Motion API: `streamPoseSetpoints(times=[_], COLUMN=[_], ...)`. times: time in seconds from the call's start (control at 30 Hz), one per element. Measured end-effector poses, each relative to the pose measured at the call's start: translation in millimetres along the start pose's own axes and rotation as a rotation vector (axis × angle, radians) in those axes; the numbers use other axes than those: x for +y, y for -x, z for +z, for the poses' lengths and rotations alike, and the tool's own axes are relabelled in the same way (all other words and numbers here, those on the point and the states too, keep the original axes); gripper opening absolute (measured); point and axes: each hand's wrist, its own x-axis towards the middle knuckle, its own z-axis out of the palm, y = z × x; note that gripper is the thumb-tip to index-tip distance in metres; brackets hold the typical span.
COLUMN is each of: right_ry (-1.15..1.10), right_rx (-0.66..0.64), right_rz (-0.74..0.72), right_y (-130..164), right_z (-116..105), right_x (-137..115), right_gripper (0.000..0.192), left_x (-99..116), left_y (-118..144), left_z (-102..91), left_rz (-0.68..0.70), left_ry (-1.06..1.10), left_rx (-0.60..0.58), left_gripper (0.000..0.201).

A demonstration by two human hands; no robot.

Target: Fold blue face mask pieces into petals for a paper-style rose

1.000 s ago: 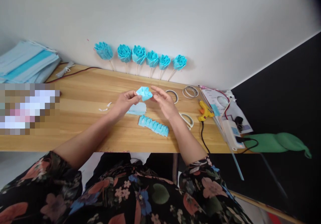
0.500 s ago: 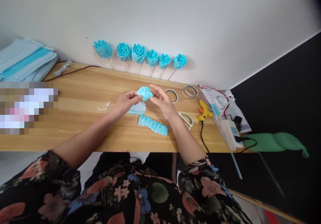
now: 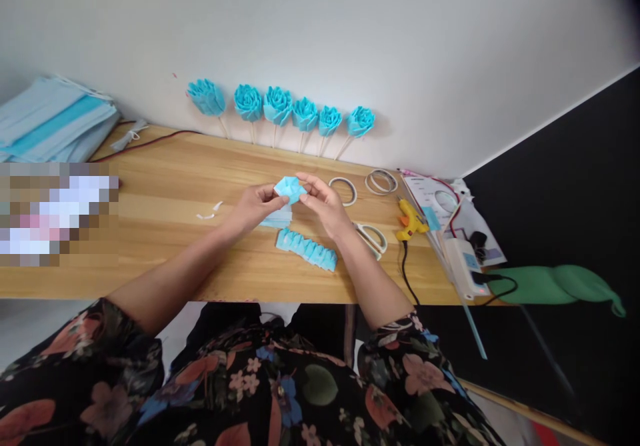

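Note:
A small folded light-blue piece (image 3: 290,189), paper or mask fabric, is held between my two hands above the table. My left hand (image 3: 260,205) pinches its left and lower edge, thumb in front. The right edge is gripped by my right hand (image 3: 323,201), with thumb below and index finger stretched along the top. Partly hidden beneath them lie flat light-blue sheets (image 3: 278,217). Nearer to me is a row of overlapping folded blue pieces (image 3: 307,250).
Several blue fabric flowers on sticks (image 3: 277,106) lean against the wall. To the right are tape rolls (image 3: 343,192), scissors (image 3: 371,241), a yellow glue gun (image 3: 412,219) and a power strip (image 3: 465,266). Face masks (image 3: 55,116) are stacked at left; white scraps (image 3: 206,217) lie near my left forearm.
The folded piece is tilted slightly differently. My left thumb has moved further right onto its lower front, and both hands have lowered a little. The whole view has shifted slightly.

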Motion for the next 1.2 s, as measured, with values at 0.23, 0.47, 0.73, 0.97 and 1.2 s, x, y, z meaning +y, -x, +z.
streamPoseSetpoints(times=[0.23,0.47,0.73,0.97,1.2], right_ry=[-0.015,0.003,0.053,0.046,0.041], right_rx=[-0.031,-0.021,0.065,-0.069,-0.064], right_rz=[0.029,0.007,0.027,0.049,0.037], right_y=[0.1,0.7,-1.2,0.6,1.2], right_z=[-2.4,1.4,-6.7,-1.8,5.5], right_x=[-4.9,-6.2,-7.8,-10.2,0.4], right_gripper=[0.048,0.048,0.048,0.061,0.065], left_x=[-1.6,-1.9,-1.9,-3.5,-2.8], left_y=[-0.6,0.2,-0.6,-1.3,-0.7], left_z=[-1.5,-0.5,-2.5,-1.9,-0.6], left_rz=[0.049,0.09,0.148,0.16,0.151], left_ry=[-0.013,-0.125,-0.2,-0.208,-0.229], left_rx=[0.034,-0.035,-0.041,-0.052,-0.085], left_gripper=[0.018,0.018,0.023,0.024,0.026])
